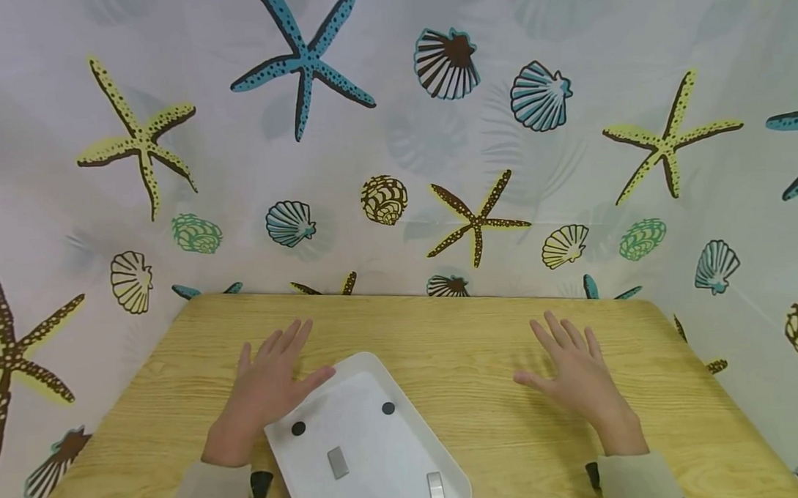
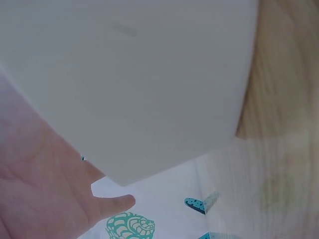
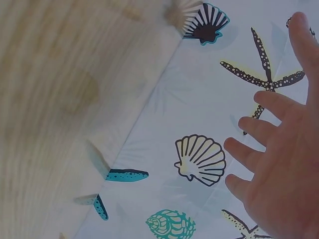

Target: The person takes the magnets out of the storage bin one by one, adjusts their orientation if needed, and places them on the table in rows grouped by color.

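Observation:
A white tray-like piece with rounded corners (image 1: pixel 371 396) lies at an angle on the wooden table, its near end cut off by the frame. On it are two black discs, one on the left (image 1: pixel 298 428) and one farther right (image 1: pixel 388 408), and two small grey rectangular pieces, one mid-surface (image 1: pixel 337 463) and one near the right edge (image 1: pixel 436 489). My left hand (image 1: pixel 268 389) is spread at the tray's left edge; whether it touches cannot be told. The tray's pale side (image 2: pixel 149 99) fills much of the left wrist view. My right hand (image 1: pixel 575 371) is held spread on the right, holding nothing.
The wooden table (image 1: pixel 482 363) ends at the back against a white curtain (image 1: pixel 395 146) printed with starfish and shells. The curtain also closes in the left and right sides. Both sleeves carry a dark wrist device, one by the left cuff (image 1: pixel 261 485).

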